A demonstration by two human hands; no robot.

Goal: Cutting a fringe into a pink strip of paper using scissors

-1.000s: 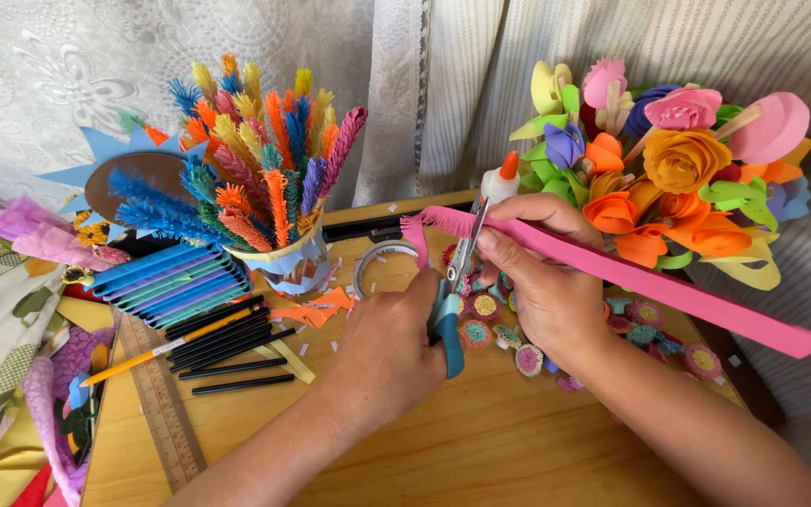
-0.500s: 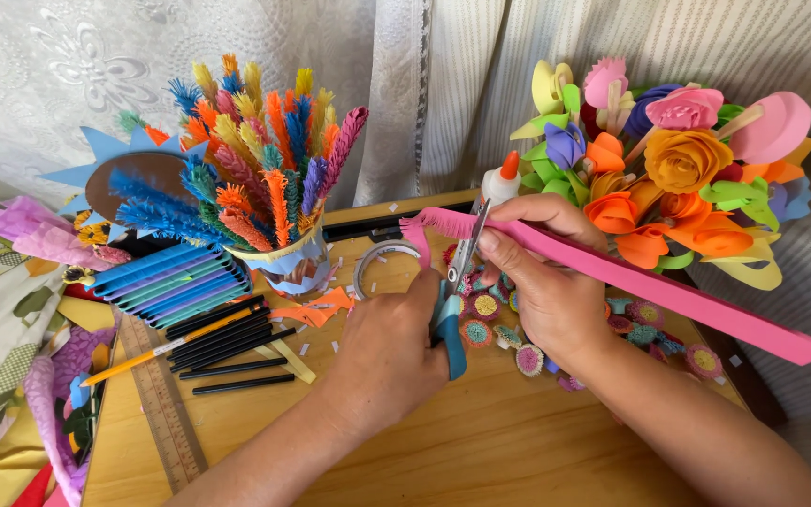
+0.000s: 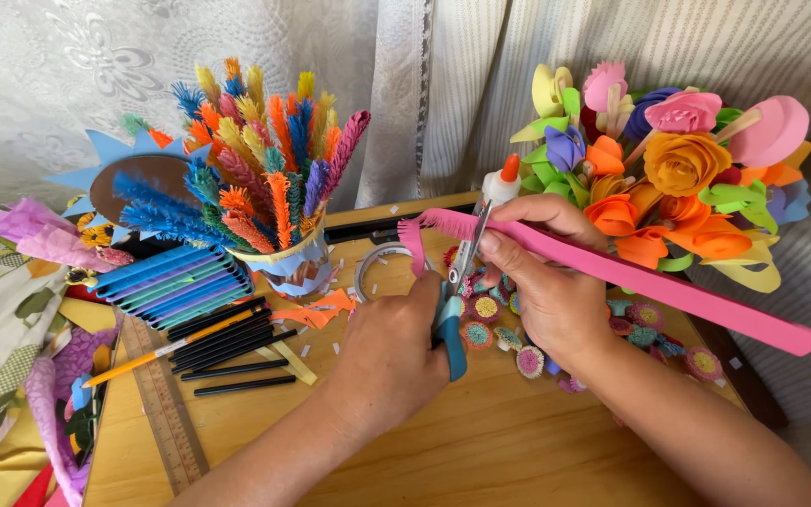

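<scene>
Scissors [image 3: 455, 291] with blue handles sit gripped in the left hand [image 3: 389, 357], blades set across the pink foam strip [image 3: 612, 272] that the right hand [image 3: 542, 282] pinches closed over the surface [image 3: 481, 451]. Only the strip's left tip looks fringed, seemingly; the long remainder is uncut. Paper flowers [image 3: 678, 169] crowd the right, a cup of fringed sticks [image 3: 265, 178] the left, leaving open room toward the near edge.

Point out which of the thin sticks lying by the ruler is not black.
The orange pencil, lying slantwise across the top of the black sticks, just right of the wooden ruler. All the other sticks in that pile are plain black; it alone is orange.
</scene>
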